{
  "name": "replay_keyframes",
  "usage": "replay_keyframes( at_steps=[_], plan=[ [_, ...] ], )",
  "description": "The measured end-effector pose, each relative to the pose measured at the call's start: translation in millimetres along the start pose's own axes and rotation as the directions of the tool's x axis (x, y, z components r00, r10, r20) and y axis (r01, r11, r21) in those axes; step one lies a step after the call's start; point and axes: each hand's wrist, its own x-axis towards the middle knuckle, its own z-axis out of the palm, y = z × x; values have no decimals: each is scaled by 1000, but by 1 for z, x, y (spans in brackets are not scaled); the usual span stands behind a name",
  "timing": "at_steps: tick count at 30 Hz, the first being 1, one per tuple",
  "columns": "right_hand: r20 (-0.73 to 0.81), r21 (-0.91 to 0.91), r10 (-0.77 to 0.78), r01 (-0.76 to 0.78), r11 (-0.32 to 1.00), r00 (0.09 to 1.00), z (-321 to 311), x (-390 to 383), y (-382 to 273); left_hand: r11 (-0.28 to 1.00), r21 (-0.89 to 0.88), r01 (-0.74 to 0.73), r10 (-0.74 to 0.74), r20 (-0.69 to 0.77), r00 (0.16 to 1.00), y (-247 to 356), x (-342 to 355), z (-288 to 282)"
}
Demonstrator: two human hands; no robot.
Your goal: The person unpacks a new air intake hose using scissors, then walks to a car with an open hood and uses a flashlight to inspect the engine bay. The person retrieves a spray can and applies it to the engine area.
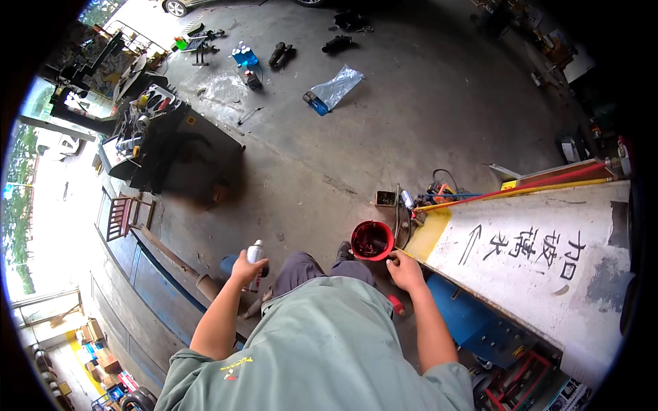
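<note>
My left hand (245, 268) is wrapped around a spray can (255, 253) with a white top, held upright beside my left thigh. The lower part of the can is partly covered by my fingers. In front of my right knee is a round red bowl (372, 257) with dark objects inside that I cannot make out. My right hand (406, 270) pinches the bowl's near right rim between thumb and fingers.
To my right stands a white-topped bench (507, 260) with a yellow end, above a blue cabinet (456, 315). A small square container (385, 198) sits beyond the bowl. A black tool cart (199, 161) stands ahead left. Plastic wrapping (339, 88) lies on the floor.
</note>
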Motion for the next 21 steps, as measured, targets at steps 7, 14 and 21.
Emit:
replay_keyframes(
  at_steps=[7, 14, 21],
  plan=[
    [143, -123, 187, -170, 978, 972, -2, 145, 81, 604, -546, 580, -711, -42, 702, -175, 16, -27],
    [331, 94, 506, -561, 822, 797, -26, 304, 102, 758, -56, 649, -623, 232, 747, -61, 166, -53],
    [34, 194, 413, -411, 891, 910, -171, 470, -75, 990, 43, 137, -141, 124, 982, 293, 531, -140]
  ],
)
